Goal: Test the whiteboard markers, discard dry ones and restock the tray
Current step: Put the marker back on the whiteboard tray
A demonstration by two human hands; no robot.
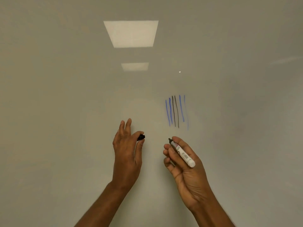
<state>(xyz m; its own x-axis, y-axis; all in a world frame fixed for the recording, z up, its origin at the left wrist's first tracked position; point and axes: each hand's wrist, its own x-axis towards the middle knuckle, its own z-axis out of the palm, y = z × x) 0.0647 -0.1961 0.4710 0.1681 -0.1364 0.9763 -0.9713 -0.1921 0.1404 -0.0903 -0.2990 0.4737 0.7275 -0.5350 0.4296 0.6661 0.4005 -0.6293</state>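
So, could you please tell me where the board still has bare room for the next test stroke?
The whiteboard is bare left of the test lines, above the left hand holding the cap, and right of the lines. Only the lines, above the right hand's marker, are crowded.

Whiteboard (65, 112) w/ blue, black strokes (176, 111)

Uncapped white marker (182, 152), black cap (141, 137) apart

My left hand (127, 149): raised, back toward me, thumb and forefinger pinching a small black plastic marker cap (141, 137), other fingers fanned upward. My right hand (183, 164): palm toward me, fingers curled around an uncapped white-barrelled marker (182, 153), tip pointing up-left.
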